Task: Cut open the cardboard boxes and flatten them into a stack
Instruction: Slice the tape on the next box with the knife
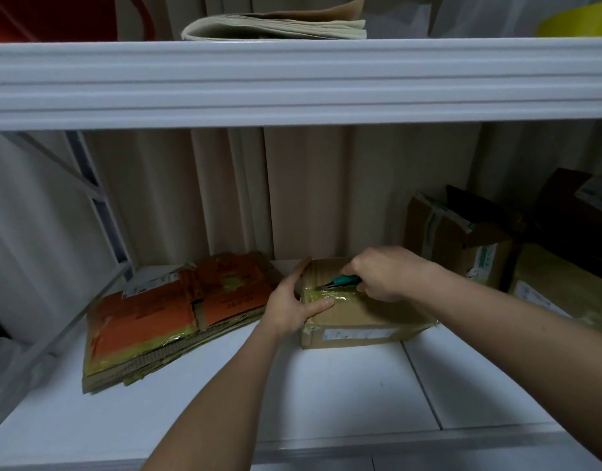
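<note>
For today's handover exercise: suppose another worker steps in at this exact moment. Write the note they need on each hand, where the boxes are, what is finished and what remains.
Left hand: steadies the small cardboard box at its left end, thumb on the taped top.
Right hand: grips a teal-handled cutter, blade at the yellowish tape on that box's top.
Flattened stack: lies on the white shelf, left of the box.
Done: several boxes are flattened and stacked.
Left: finish slitting this box, flatten it, add it to the stack; then the uncut boxes at the right.
</note>
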